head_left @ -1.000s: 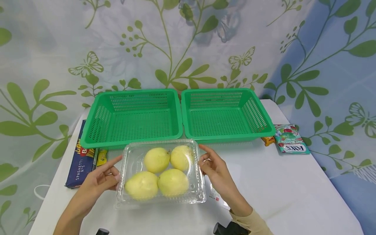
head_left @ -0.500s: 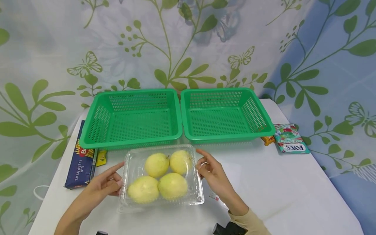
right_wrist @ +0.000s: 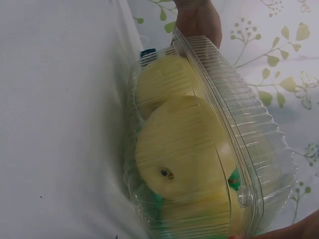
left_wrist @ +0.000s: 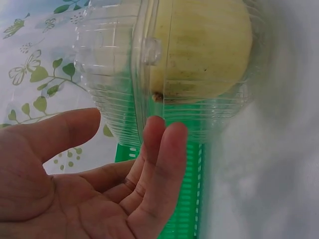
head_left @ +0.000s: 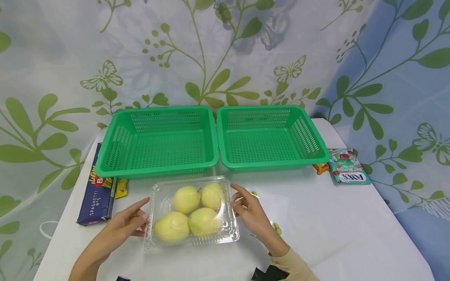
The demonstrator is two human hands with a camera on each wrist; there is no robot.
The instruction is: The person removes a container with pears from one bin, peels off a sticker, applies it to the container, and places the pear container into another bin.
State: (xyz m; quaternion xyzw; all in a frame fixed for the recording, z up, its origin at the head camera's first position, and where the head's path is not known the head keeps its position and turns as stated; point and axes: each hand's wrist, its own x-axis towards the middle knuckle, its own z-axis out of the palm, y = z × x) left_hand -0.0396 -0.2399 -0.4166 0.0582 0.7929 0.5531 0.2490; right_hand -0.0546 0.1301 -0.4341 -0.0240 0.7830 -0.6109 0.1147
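Observation:
A clear plastic clamshell box (head_left: 159,199) with several yellow-green pears (head_left: 204,221) inside sits on the white table, lid closed. My left hand (head_left: 121,226) is at its left side. In the left wrist view, two fingertips of that hand (left_wrist: 94,191) reach the box's rim (left_wrist: 137,74), while the thumb stands away from it. At the right side is my right hand (head_left: 251,210), index finger stretched along the edge and the other fingers loosely bent. The right wrist view shows a pear (right_wrist: 184,144) through the ribbed wall; only a sliver of my right hand (right_wrist: 294,233) appears there.
Two green baskets (head_left: 158,168) (head_left: 274,160) stand side by side behind the box. A blue spaghetti pack (head_left: 95,199) and a yellow wrapper (head_left: 121,188) lie left. Right are a FOX'S bag (head_left: 348,166) and an orange wrapper (head_left: 321,168). A white, green-printed packet (head_left: 277,228) lies partly under my right arm.
The box has come down and slightly toward me, both hands moving with it. More of the green-printed packet now shows beside my right arm. The baskets have stayed put.

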